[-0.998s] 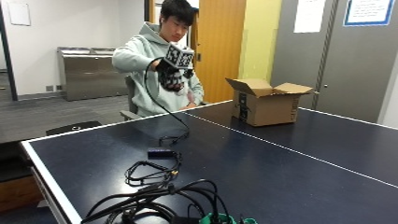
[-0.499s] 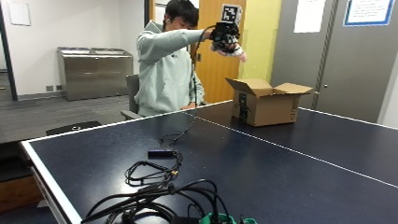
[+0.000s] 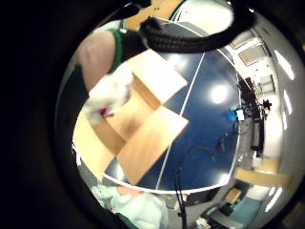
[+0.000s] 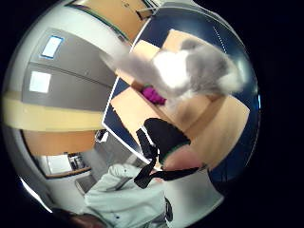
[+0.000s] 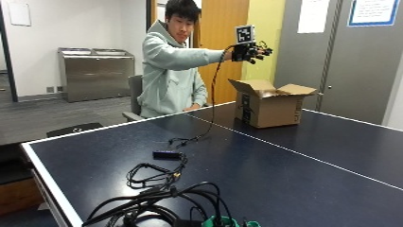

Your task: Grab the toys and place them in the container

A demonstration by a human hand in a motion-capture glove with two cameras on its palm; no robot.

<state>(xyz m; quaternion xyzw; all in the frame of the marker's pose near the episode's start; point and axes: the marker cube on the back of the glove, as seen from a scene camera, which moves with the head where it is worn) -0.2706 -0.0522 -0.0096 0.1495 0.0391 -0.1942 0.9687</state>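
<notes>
My gloved right hand [image 5: 249,51] is raised at arm's length above the open cardboard box [image 5: 271,109] at the table's far side, fingers spread. In the palm views a grey and white plush toy [image 4: 192,70] [image 3: 108,93] shows blurred between my palm and the open box [image 3: 143,129], with my thumb [image 4: 172,142] apart from it. A magenta toy [image 4: 153,94] lies inside the box [image 4: 130,107]. The outside view does not show the plush toy.
The dark blue table [image 5: 296,165] has a white centre line. A tangle of black cables [image 5: 157,177] and a small black device [image 5: 165,154] lie near the front left edge. A cable hangs from my hand down to the table. A chair stands behind the table.
My hand went from chest height up to head height, then moved right and a little lower to over the box. The box has stayed put.
</notes>
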